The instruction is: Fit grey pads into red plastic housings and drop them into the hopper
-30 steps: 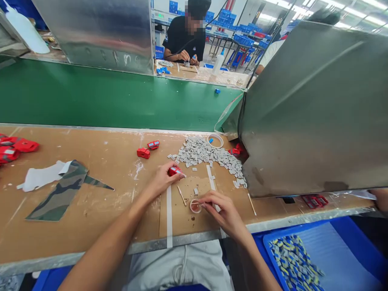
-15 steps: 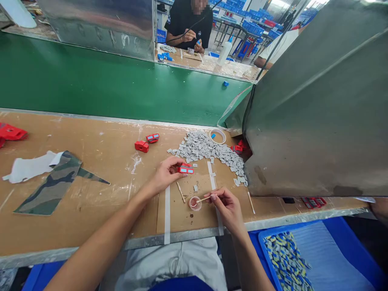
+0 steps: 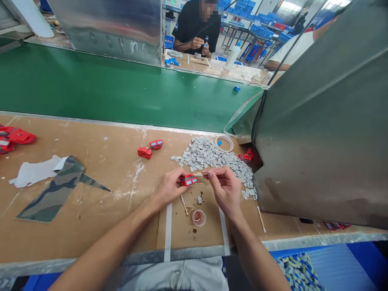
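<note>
My left hand (image 3: 171, 186) is closed on a small red toy car part (image 3: 188, 180) with light-blue window patches. Between the fingertips of my right hand (image 3: 226, 188) is a thin cotton swab (image 3: 200, 174), its tip at the red part's upper edge. Whether the tip touches it, I cannot tell. Below both hands stands a small clear cup (image 3: 198, 218) with a little reddish liquid. A loose swab (image 3: 184, 205) and a single grey tile (image 3: 199, 199) lie near the cup. Just beyond my hands spreads a heap of small grey tiles (image 3: 206, 153).
Two red parts (image 3: 144, 152) lie left of the heap, and a tape roll (image 3: 224, 143) rests against it. Camouflage cloth (image 3: 57, 190) lies at the left. A metal panel (image 3: 318, 141) walls off the right side. Beyond the green belt (image 3: 121, 89) a person works.
My right hand has lifted the swab from the cup up to the red part. My left hand has tilted the part slightly. The whole view has shifted a little.
</note>
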`<state>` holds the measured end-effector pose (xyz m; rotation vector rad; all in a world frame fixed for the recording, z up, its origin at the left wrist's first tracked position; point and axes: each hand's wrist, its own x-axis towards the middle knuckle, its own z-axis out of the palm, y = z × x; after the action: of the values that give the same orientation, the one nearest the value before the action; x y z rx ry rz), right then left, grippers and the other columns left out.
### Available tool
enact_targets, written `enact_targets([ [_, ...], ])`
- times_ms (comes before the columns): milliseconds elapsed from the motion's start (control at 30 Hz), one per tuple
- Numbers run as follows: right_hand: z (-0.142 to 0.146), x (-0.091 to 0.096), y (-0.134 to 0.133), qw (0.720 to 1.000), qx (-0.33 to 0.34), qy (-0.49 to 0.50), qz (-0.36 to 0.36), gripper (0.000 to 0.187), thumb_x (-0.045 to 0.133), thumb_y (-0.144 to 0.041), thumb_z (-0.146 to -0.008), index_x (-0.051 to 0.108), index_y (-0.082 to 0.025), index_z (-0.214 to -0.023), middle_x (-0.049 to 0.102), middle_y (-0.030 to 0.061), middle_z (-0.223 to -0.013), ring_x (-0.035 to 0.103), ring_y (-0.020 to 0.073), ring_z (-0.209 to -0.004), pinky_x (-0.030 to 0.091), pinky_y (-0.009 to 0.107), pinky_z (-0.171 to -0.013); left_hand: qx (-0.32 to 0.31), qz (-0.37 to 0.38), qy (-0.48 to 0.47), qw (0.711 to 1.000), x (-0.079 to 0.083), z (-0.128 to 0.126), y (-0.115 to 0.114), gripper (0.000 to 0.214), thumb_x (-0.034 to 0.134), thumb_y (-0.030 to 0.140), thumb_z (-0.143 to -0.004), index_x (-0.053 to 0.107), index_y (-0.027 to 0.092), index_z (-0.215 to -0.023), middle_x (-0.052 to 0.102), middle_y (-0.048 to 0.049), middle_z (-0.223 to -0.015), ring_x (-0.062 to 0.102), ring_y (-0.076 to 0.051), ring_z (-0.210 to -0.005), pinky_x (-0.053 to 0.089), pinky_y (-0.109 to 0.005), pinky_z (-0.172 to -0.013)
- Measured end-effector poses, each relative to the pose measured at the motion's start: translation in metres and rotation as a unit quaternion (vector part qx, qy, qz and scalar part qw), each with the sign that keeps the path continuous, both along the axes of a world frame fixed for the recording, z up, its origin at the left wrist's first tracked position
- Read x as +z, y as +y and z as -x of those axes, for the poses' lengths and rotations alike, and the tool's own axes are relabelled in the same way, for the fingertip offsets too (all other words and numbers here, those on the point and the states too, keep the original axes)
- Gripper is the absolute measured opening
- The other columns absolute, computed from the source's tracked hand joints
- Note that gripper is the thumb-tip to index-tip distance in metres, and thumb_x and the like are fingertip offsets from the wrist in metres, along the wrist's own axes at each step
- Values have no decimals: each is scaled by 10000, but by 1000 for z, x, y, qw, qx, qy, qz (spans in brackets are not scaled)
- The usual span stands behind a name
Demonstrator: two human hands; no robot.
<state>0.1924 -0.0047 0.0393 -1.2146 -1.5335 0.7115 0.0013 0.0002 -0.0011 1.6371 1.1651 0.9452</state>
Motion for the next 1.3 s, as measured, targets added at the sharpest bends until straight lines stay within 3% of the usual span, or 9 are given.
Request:
enact_targets([
  [167,4,-12,-1,999,18,-47,-6,185,611,-361,-950,643,-203,-859,749,60,-805,704,174,-726,548,298,-669,-10,-20,26,999,-2,0,0,88,674,204,-817,599,172,-849,663,-24,-833,640,-158,-751,565,-273,-695],
  [467,8,-14,3,996,38,-73,-32,100,620,-260,-933,632,-207,-848,755,38,-795,718,162,-697,553,263,-642,-10,-36,38,999,-3,2,-1,104,680,218,-820,587,178,-845,643,-8,-807,625,-150,-728,546,-252,-671],
  [733,13,-13,2,992,47,-98,-69,134,598,-284,-949,641,-210,-846,756,41,-788,718,167,-692,569,263,-643,-3,-43,52,998,-4,1,0,96,668,247,-830,596,185,-816,660,-11,-804,624,-149,-731,527,-235,-670],
  [900,8,-11,2,996,43,-70,-39,135,609,-288,-946,649,-205,-847,752,47,-792,717,171,-708,559,267,-655,-11,-27,45,999,1,2,0,90,666,231,-822,591,182,-822,673,-18,-824,638,-153,-734,522,-234,-659],
  [1033,-12,8,-22,999,35,-8,-15,119,622,-271,-945,664,-214,-849,723,40,-800,691,165,-741,549,261,-679,-11,-14,38,999,1,3,0,98,668,238,-820,591,187,-852,692,-26,-855,660,-163,-760,527,-241,-671],
  [1133,-25,16,-53,997,66,-24,-25,114,631,-260,-941,682,-230,-844,699,40,-828,674,165,-792,543,250,-710,-10,-15,35,999,-1,3,0,95,659,237,-823,593,193,-877,705,-29,-876,671,-170,-780,531,-251,-699],
  [1300,-27,-2,-87,985,130,-114,-17,124,599,-253,-960,706,-247,-897,674,50,-908,671,162,-835,537,242,-743,-8,-13,18,1000,-3,3,-1,72,644,225,-815,602,194,-865,703,-22,-833,665,-170,-740,520,-251,-673],
])
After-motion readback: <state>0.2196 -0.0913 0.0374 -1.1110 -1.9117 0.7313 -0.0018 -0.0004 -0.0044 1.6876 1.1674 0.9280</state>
